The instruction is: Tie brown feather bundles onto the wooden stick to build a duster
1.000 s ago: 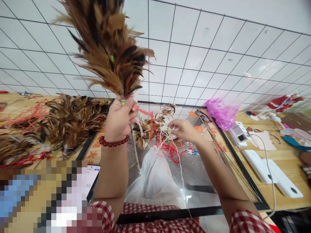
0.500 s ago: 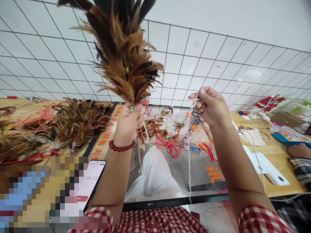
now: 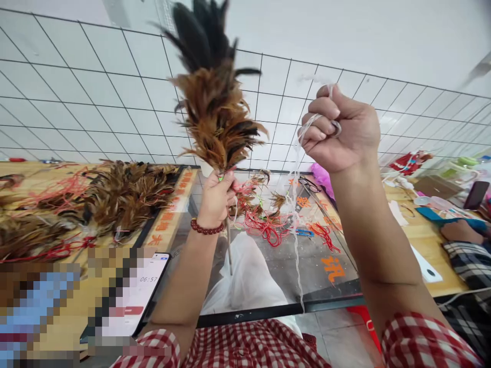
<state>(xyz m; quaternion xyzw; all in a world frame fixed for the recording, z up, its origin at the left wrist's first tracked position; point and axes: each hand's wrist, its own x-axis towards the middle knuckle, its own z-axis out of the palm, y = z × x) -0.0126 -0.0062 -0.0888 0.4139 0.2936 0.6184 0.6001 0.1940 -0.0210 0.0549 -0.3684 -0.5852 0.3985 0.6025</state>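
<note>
My left hand [image 3: 214, 200] is closed round the thin stick of a feather duster [image 3: 218, 115], just under its lowest feathers. The duster stands nearly upright, with brown plumes below and long black ones on top. Below the fist its stick [image 3: 229, 250] pokes out. Raised at the right, my right hand [image 3: 341, 130] makes a fist with a white plastic string [image 3: 295, 225] looped round its fingers. The string's loose tail hangs down past the glass-topped table's front edge. Whether the string is joined to the duster, I cannot tell.
Feather bundles [image 3: 118, 199] with red cords lie on the left. On the glass are red strings [image 3: 270, 232], blue-handled snips [image 3: 305, 232] and eyeglasses [image 3: 310, 184]. A phone [image 3: 134, 291] lies by my left forearm. Another person's plaid sleeve [image 3: 468, 268] shows at right.
My right hand has risen and closed into a fist, with the string now looped round its fingers. My left hand and the duster have shifted a little right and lower in the view.
</note>
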